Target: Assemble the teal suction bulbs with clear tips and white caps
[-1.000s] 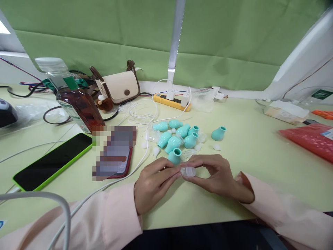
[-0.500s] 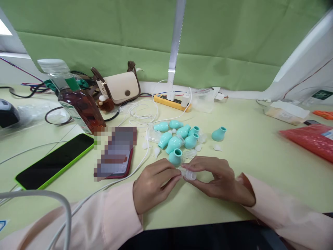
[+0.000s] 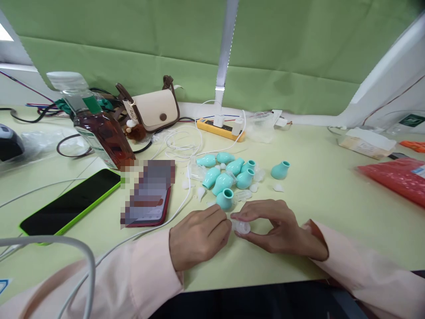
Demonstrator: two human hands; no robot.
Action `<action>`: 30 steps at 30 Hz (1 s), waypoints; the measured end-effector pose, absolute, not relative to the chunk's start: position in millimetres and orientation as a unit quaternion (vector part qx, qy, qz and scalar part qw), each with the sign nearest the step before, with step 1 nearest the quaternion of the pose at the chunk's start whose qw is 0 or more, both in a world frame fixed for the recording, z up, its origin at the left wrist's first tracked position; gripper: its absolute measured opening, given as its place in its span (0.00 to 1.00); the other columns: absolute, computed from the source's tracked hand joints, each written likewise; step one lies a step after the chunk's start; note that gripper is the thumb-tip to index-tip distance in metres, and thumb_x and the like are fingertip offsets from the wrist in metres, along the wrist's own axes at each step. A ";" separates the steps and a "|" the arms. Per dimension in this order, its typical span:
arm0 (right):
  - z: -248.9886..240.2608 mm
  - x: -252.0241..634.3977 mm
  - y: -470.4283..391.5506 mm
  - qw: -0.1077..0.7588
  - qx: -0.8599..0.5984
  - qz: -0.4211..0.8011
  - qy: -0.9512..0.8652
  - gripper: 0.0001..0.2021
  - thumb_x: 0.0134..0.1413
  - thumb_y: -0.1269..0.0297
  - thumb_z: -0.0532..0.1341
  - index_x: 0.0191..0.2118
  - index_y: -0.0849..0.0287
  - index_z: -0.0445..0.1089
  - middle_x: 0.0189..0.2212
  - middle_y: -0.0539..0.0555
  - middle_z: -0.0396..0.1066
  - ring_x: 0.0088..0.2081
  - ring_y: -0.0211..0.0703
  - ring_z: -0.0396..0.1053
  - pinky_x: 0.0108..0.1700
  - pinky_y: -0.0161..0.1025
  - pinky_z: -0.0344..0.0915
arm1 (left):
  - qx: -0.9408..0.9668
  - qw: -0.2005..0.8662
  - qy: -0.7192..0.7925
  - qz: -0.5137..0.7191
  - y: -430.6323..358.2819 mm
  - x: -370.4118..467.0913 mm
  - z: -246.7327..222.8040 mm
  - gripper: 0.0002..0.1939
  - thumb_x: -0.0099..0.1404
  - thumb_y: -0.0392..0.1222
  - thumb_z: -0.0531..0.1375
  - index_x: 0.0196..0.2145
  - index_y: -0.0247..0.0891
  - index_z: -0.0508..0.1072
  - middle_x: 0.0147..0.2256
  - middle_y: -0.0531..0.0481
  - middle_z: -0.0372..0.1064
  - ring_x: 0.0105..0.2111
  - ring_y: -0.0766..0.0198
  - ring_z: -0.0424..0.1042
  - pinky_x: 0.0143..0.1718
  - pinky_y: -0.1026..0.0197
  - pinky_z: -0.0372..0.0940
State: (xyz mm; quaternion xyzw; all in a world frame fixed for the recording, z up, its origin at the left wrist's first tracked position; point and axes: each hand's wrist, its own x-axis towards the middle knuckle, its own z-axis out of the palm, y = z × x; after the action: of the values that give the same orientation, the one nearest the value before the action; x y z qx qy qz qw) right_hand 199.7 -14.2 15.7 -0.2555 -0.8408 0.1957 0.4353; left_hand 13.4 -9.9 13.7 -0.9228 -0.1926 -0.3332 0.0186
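Note:
Between the thumb and fingers of my right hand [image 3: 277, 226] is a small clear plastic cylinder-shaped piece [image 3: 242, 227], lying on its side. My left hand [image 3: 201, 232] is closed at the left end of that piece; its fingertips are turned away, so what they pinch is hidden. Just beyond my hands stands a turquoise bulb-shaped piece [image 3: 225, 199] with a round open mouth. Several more glossy turquoise bulbs [image 3: 223, 183] lie in a cluster behind it, among translucent white bits [image 3: 201, 192] and a clear tube-like piece [image 3: 243, 195]. One turquoise bulb [image 3: 280, 170] sits apart on the right.
Left of my hands lie a red-cased phone [image 3: 149, 195] and a green-edged phone [image 3: 71, 204], with a white cable [image 3: 175, 215] alongside. Farther back are a bottle [image 3: 102, 133], a cream handbag [image 3: 154, 110] and a yellow power strip [image 3: 219, 129]. A red packet [image 3: 395, 179] lies far right.
My left hand has rolled over at the clear piece, its fingers curling in so the back of the hand shows more. My right hand keeps its hold almost unmoved.

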 end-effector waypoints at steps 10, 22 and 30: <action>16.1 198.0 -18.3 0.440 -0.288 0.203 -0.826 0.15 0.36 0.77 0.63 0.34 0.57 0.66 0.29 0.50 0.72 0.30 0.37 0.70 0.33 0.36 0.68 | -0.898 -0.001 -0.205 -0.390 -11.3 14.5 10.7 0.06 0.53 0.27 0.54 0.22 0.29 0.69 0.18 0.49 0.64 0.20 0.68 0.59 0.19 0.67 0.59; 11.6 195.9 -18.4 0.452 -0.333 0.263 -0.784 0.13 0.35 0.75 0.64 0.31 0.58 0.65 0.27 0.50 0.72 0.30 0.39 0.70 0.32 0.36 0.69 | -0.852 -0.091 -0.215 -0.468 -14.3 13.6 14.2 0.06 0.52 0.26 0.56 0.30 0.31 0.68 0.21 0.49 0.64 0.22 0.68 0.60 0.22 0.65 0.60; 15.9 202.3 -11.6 0.436 -0.304 0.241 -0.812 0.12 0.37 0.75 0.63 0.32 0.58 0.66 0.27 0.49 0.71 0.30 0.38 0.69 0.34 0.36 0.69 | -0.859 -0.150 -0.213 -0.440 -10.2 16.0 12.5 0.07 0.56 0.28 0.54 0.32 0.30 0.70 0.26 0.45 0.67 0.27 0.66 0.65 0.27 0.64 0.63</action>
State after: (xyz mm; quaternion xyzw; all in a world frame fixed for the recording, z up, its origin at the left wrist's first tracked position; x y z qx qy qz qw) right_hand 202.3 -11.6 15.9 -0.3039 -0.8119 0.2414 0.4360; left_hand 16.0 -10.2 12.5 -0.8594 -0.2127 -0.4402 -0.1496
